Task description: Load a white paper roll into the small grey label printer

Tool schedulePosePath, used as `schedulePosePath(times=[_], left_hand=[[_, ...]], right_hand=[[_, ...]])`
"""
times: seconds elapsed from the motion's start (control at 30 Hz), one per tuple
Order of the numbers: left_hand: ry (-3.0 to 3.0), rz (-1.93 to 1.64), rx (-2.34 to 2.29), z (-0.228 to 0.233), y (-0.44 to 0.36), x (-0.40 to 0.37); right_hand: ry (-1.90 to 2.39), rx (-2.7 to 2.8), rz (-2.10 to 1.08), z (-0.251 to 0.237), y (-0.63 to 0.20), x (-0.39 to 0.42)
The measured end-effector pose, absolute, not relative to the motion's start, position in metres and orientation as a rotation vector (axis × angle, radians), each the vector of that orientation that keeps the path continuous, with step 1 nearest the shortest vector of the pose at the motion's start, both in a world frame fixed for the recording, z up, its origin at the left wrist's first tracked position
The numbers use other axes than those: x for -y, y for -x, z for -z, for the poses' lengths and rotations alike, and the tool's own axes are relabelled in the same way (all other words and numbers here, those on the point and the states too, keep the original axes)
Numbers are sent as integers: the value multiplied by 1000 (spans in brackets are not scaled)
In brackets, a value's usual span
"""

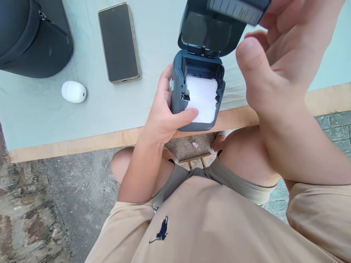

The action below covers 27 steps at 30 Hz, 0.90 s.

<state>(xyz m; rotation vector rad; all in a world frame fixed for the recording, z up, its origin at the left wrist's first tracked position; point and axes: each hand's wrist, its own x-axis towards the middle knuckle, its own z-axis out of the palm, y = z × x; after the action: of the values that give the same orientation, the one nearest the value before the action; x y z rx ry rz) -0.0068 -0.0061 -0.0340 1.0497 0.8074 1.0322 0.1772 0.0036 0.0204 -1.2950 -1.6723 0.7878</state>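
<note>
My left hand [164, 111] grips a small dark-blue portable printer [199, 126] over the table's front edge. Its fingers wrap the left side, and its thumb rests on a white paper roll [202, 94] inside. The printer's hinged lid [207, 31] stands open, tilted away from me, with a dark see-through window. At the top, the curled fingers of my right hand [282, 69] hold the edge of a dark box-like object [241, 9] with a grey lined panel. My right thumb is stretched out, apart from it. The frame cuts off this object's upper part, and it overlaps the lid.
A phone [119, 44] with a black screen lies on the pale-covered table [90, 120]. Left of it are a white rounded earbud-style case [74, 91] and a black zippered bag [33, 40]. The table's wooden edge [82, 144] runs above my knees.
</note>
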Motion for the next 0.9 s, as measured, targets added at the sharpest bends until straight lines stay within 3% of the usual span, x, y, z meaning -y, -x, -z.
schedulePosePath(times=[0.1, 0.3, 0.53, 0.73, 0.9], left_hand=[[-1051, -1040, -806, 38, 7, 5], [-1008, -1088, -730, 42, 7, 5], [-993, -1072, -635, 41, 8, 7], [-867, -1108, -652, 32, 1, 12], [-889, -1117, -694, 30, 0, 14]], right_hand=[[1220, 1760, -503, -14, -177, -7], [975, 2082, -433, -3, -181, -13], [1023, 2101, -654, -3, -182, -14], [999, 2090, -1066, -3, -182, -13], [1029, 2097, -1034, -5, -181, -11]])
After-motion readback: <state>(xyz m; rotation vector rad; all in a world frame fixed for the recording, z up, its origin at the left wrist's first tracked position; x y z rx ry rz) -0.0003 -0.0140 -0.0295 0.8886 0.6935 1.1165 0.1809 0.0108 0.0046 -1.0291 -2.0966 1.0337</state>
